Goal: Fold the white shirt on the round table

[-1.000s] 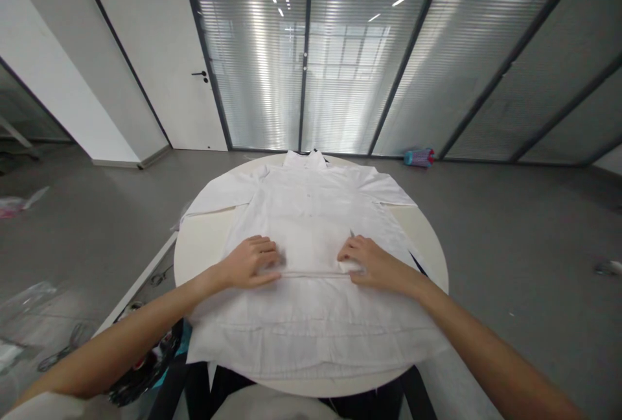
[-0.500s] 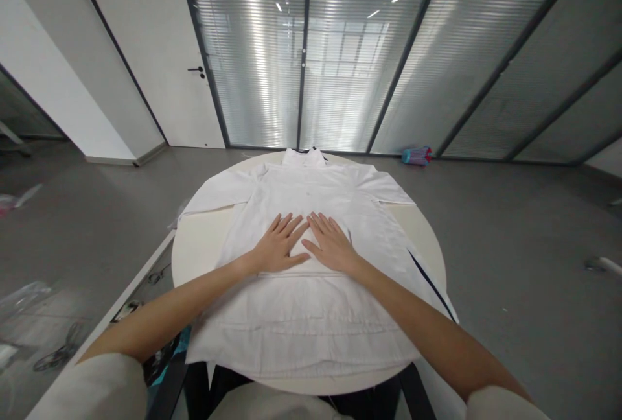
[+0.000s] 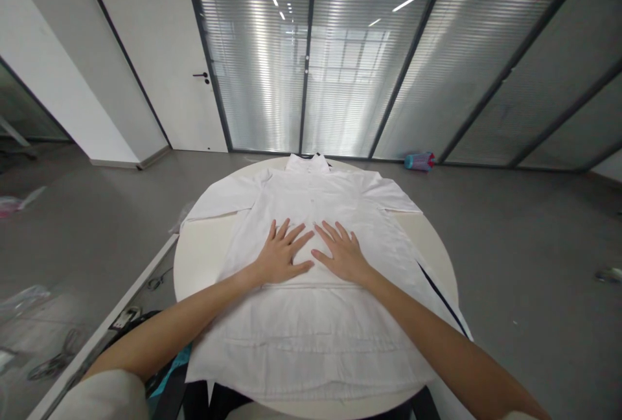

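A white short-sleeved garment with a collar, which looks like a shirt or lab coat (image 3: 311, 316), lies spread on a round, pale table (image 3: 201, 245). Its collar points away from me and its lower hem hangs near the table's front edge. My left hand (image 3: 284, 253) rests flat on the middle of the cloth, fingers spread. Beside it my right hand (image 3: 343, 253) also lies flat with fingers apart. A small gap separates the two hands. Neither holds anything. A dark strip (image 3: 442, 300) shows along the garment's right side.
Behind the table stand a glass partition with blinds (image 3: 350, 83) and a white door (image 3: 160, 50). A blue and pink cylindrical object (image 3: 418, 161) lies on the floor by the glass. Cables (image 3: 61, 355) and clear plastic (image 3: 24, 300) lie on the floor at left.
The fingers of both hands have spread wider, and my right hand has shifted slightly right, opening a gap between them. The whole view has tilted up a little.
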`<state>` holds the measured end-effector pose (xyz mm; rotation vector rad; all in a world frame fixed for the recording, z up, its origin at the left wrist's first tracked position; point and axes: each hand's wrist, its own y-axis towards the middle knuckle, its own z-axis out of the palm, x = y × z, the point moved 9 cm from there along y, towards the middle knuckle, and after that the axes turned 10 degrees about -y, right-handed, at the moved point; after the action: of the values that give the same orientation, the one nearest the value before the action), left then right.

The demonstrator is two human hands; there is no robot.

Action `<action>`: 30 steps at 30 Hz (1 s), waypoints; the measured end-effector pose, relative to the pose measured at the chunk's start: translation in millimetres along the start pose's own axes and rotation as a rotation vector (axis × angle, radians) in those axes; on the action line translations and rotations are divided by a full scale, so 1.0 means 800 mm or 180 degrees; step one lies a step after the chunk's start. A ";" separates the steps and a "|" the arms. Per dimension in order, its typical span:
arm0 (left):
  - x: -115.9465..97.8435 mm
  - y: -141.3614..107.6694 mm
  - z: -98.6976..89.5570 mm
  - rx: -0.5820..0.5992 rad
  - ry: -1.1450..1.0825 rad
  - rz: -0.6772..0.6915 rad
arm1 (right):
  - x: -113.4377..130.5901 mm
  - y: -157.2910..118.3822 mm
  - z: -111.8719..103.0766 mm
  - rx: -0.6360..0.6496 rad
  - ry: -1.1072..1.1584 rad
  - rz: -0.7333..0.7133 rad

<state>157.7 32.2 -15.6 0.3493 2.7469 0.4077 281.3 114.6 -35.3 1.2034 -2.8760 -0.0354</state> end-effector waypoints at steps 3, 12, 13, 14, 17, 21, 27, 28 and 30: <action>0.005 0.001 0.001 0.0033 -0.0051 -0.0062 | 0.003 0.007 0.001 0.0064 -0.0020 0.0013; 0.052 0.004 -0.012 0.0072 -0.0058 -0.0152 | 0.030 0.052 -0.003 0.0107 -0.0025 -0.0050; 0.058 0.005 -0.013 0.0112 -0.0062 -0.0166 | 0.033 0.056 -0.003 0.0101 -0.0006 -0.0048; 0.063 0.005 -0.014 0.0152 -0.0065 -0.0174 | 0.037 0.060 -0.003 0.0091 0.0009 -0.0041; 0.074 0.005 -0.014 0.0225 -0.0067 -0.0150 | 0.043 0.064 -0.003 0.0021 0.0036 -0.0005; 0.076 0.006 -0.014 0.0149 -0.0041 -0.0060 | 0.040 0.068 -0.008 0.0008 0.0130 -0.0067; 0.039 -0.012 -0.034 -0.0110 0.0014 0.0385 | 0.008 0.117 -0.034 0.0344 0.0380 -0.0302; 0.027 -0.019 -0.037 -0.0117 0.0015 0.0580 | 0.007 0.127 -0.035 0.0452 0.0463 -0.0446; 0.005 -0.033 -0.039 -0.0120 0.0048 0.0925 | 0.010 0.143 -0.036 0.0706 0.0602 -0.0781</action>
<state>137.2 1.3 2.9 0.7423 2.7039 0.5357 195.0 188.7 -3.4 1.4997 -2.6081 0.3807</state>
